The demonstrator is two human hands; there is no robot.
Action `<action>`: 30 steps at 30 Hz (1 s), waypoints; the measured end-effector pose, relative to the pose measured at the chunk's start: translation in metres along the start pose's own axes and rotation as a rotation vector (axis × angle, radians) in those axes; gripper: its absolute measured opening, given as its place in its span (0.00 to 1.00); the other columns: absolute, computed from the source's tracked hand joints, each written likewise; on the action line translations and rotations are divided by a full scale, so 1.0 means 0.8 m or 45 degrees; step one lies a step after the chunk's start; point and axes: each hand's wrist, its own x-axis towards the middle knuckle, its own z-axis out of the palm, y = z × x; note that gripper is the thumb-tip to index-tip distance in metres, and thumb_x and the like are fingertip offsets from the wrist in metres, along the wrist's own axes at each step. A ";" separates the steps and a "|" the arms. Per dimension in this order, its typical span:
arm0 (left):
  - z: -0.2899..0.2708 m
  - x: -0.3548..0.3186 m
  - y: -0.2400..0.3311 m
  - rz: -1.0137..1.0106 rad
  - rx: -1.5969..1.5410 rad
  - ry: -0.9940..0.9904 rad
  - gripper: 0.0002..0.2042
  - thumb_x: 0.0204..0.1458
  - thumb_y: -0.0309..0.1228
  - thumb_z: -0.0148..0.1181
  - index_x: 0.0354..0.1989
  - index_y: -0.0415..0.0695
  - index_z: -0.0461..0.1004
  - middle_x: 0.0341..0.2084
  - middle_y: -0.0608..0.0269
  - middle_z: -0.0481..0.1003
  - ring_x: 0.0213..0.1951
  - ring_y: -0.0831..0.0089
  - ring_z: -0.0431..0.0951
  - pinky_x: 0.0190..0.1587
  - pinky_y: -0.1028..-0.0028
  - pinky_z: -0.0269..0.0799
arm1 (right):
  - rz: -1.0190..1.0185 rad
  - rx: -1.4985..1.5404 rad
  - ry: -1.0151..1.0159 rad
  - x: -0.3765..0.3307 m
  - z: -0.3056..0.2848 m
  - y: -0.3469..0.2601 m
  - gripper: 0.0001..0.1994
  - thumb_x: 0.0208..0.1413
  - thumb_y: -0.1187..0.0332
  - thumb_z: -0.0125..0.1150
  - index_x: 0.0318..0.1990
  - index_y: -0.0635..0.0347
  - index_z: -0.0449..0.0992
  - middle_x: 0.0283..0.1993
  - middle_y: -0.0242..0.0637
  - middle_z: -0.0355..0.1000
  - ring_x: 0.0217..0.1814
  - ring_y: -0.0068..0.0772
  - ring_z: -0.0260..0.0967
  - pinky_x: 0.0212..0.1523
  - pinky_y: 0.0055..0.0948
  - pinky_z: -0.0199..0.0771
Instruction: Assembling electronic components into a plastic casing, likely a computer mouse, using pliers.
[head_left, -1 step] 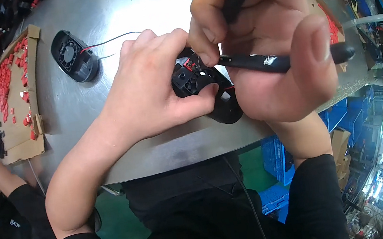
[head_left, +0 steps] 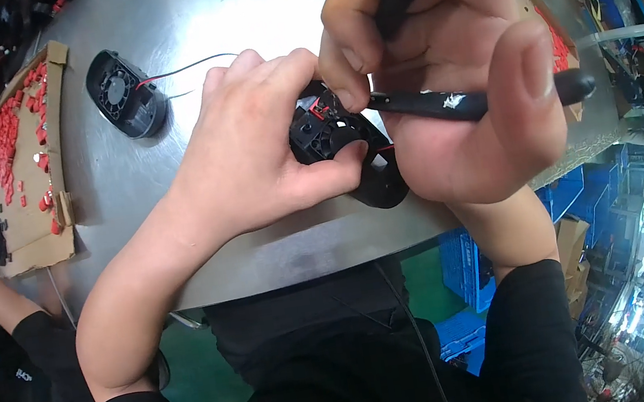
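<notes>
My left hand (head_left: 247, 137) is closed around a black plastic fan housing (head_left: 381, 180), thumb across its near side and fingers over its far side. Inside the housing, a small red piece (head_left: 318, 108) and a bit of red wire show. Above its right side, my right hand (head_left: 453, 76) grips a pair of black-handled pliers (head_left: 452, 103). The two handles stand spread apart, the lower one lying under my raised thumb and marked with white scuffs. Fingers hide the jaws, and my right fingertips are right beside the housing. Whether they touch it I cannot tell.
A second black fan housing (head_left: 122, 93), with red and black wires, lies on the metal table (head_left: 296, 254). At the left is a cardboard tray (head_left: 34, 233) of red parts. A co-worker's forearm (head_left: 1, 291) reaches in there. Blue crates (head_left: 458, 264) stand below the table's right edge.
</notes>
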 end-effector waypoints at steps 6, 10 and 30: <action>0.000 -0.002 0.000 0.014 -0.044 0.025 0.20 0.41 0.45 0.71 0.41 0.50 0.77 0.29 0.60 0.75 0.36 0.57 0.72 0.47 0.61 0.63 | 0.076 0.022 -0.034 -0.004 0.000 -0.004 0.23 0.59 0.52 0.69 0.44 0.61 0.66 0.28 0.35 0.65 0.26 0.26 0.62 0.30 0.25 0.65; 0.001 -0.002 0.000 -0.044 -0.091 0.041 0.20 0.41 0.44 0.71 0.41 0.49 0.77 0.29 0.60 0.75 0.36 0.57 0.72 0.47 0.61 0.63 | 0.131 0.033 -0.049 -0.011 -0.001 -0.010 0.24 0.59 0.50 0.68 0.45 0.62 0.67 0.27 0.34 0.64 0.26 0.24 0.61 0.30 0.24 0.63; 0.000 -0.002 -0.003 0.016 0.032 -0.014 0.22 0.41 0.46 0.71 0.43 0.48 0.76 0.32 0.61 0.77 0.38 0.56 0.72 0.47 0.60 0.62 | 0.405 0.100 -0.135 -0.019 -0.002 -0.021 0.31 0.57 0.40 0.67 0.45 0.63 0.69 0.26 0.29 0.63 0.26 0.18 0.58 0.28 0.20 0.57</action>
